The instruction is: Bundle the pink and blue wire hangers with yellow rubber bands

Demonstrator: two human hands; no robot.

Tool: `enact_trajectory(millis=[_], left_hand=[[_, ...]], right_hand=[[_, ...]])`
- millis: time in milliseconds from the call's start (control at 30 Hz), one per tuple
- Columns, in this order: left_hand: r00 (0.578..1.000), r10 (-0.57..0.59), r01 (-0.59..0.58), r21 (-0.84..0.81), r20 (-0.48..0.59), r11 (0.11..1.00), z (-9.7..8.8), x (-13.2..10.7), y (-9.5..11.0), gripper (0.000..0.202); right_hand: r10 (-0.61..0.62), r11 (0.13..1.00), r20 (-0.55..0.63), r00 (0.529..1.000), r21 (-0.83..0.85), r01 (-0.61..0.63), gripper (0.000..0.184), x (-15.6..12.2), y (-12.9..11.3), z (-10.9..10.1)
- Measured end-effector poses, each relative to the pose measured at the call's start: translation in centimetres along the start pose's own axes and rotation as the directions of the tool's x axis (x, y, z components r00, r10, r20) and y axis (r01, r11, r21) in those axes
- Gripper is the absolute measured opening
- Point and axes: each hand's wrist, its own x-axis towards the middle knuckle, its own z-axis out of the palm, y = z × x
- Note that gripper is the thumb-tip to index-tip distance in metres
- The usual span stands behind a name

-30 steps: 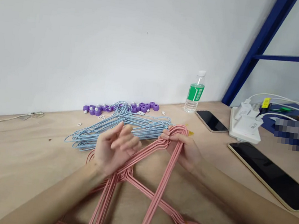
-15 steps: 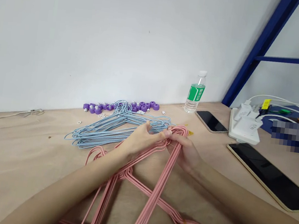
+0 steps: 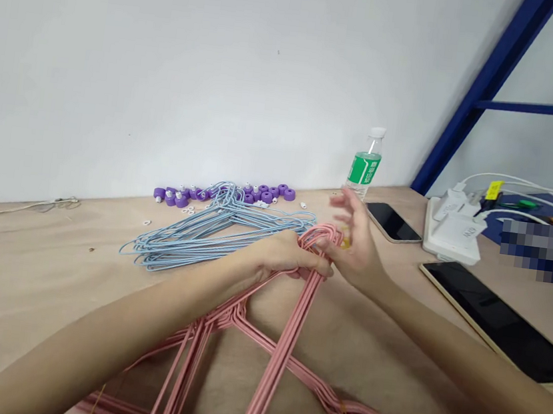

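Note:
A bundle of pink wire hangers [image 3: 284,349] fills the near middle of the table. Its raised end is gripped by my left hand [image 3: 283,255], whose fingers wrap round the wires just below the bend. My right hand [image 3: 355,247] is beside that end, fingers spread and slightly blurred, with the thumb close to the wires. Something yellowish, perhaps a rubber band, shows by the right palm. Another rubber band [image 3: 343,411] circles the bundle lower right. Behind my left hand lies a stack of light-blue wire hangers [image 3: 187,236].
Purple caps [image 3: 181,199] with small white pieces lie along the wall. A water bottle [image 3: 366,167], a small phone [image 3: 393,222], a larger phone [image 3: 499,321] and a white power strip with chargers [image 3: 454,239] stand to the right. A thin cord [image 3: 19,208] lies far left.
My right hand has loosened from the pink hangers, and its fingers have lifted and spread. My left hand has moved right and now wraps round the bundle's end.

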Motion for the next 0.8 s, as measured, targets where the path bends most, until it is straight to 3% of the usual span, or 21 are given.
enact_trajectory(millis=[33, 100, 167, 267, 333, 433, 633, 733, 800], left_hand=[[1.0, 0.008, -0.008, 0.0, 0.008, 1.0, 0.0, 0.1, -0.3, 0.012], [0.999, 0.028, -0.028, 0.001, 0.03, 1.0, 0.1, 0.3, -1.0, 0.011], [0.998, 0.042, -0.042, 0.009, 0.043, 0.999, 0.5, 0.5, -1.5, 0.011], [0.999, 0.03, -0.032, 0.028, 0.038, 0.999, 1.1, 0.4, -1.6, 0.014], [0.999, 0.013, -0.014, 0.041, 0.029, 0.999, 1.4, 0.1, -1.3, 0.014], [1.0, -0.008, 0.007, 0.067, 0.001, 0.998, 1.3, -0.5, -1.1, 0.016], [0.994, -0.055, 0.066, 0.115, -0.095, 0.991, 0.5, -1.2, -1.2, 0.02], [0.991, -0.059, 0.069, 0.084, -0.117, 0.994, 0.2, -1.7, -0.8, 0.022], [0.987, -0.054, 0.061, 0.045, -0.148, 0.997, -0.1, -2.0, -0.3, 0.023]], right_hand=[[-0.165, 0.976, 0.129, 0.978, -0.121, 0.181, 0.021, 0.4, -0.2, -0.7], [-0.346, 0.837, 0.466, 0.815, -0.239, 0.492, 0.012, 1.0, -0.9, -1.9], [-0.355, 0.709, 0.675, 0.647, -0.258, 0.657, 0.018, 1.3, -1.7, -2.6], [-0.315, 0.614, 0.774, 0.549, -0.275, 0.74, 0.018, 1.6, -2.1, -3.1], [-0.347, 0.567, 0.764, 0.544, -0.291, 0.77, 0.017, 1.8, -1.6, -3.6], [-0.429, 0.542, 0.681, 0.593, -0.331, 0.772, 0.016, 2.3, -0.4, -4.4], [-0.311, 0.687, 0.686, 0.658, -0.316, 0.654, 0.02, 2.9, 1.0, -5.3], [-0.28, 0.721, 0.652, 0.705, -0.342, 0.602, 0.022, 3.0, 1.6, -5.4], [-0.272, 0.729, 0.651, 0.708, -0.341, 0.593, 0.022, 3.0, 1.8, -5.4]])
